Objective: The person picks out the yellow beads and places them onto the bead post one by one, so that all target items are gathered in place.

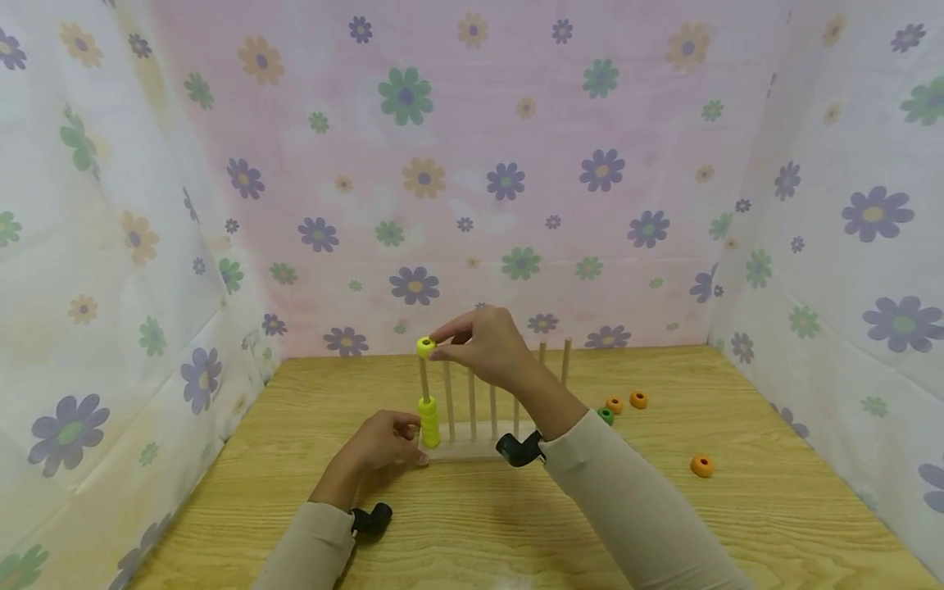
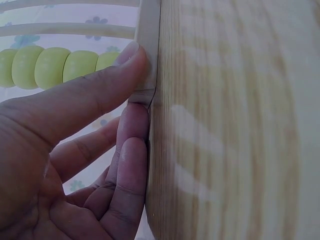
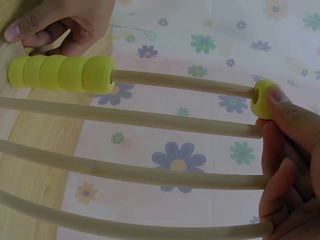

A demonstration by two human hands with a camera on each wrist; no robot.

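A wooden peg rack, its pale base lying on the table, carries a row of upright pegs. Several yellow beads are stacked at the bottom of the leftmost peg. My right hand pinches one more yellow bead between thumb and fingers at that peg's top; the peg's tip meets the bead's hole. Down low, my left hand holds the left end of the base, thumb on its face and fingers against its end. My right forearm hides part of the right-hand pegs.
Right of the rack, a green bead lies beside an orange bead, with another orange bead close by. A third orange bead is nearer the front. Flowered cloth encloses the wood-grain table at the back and sides.
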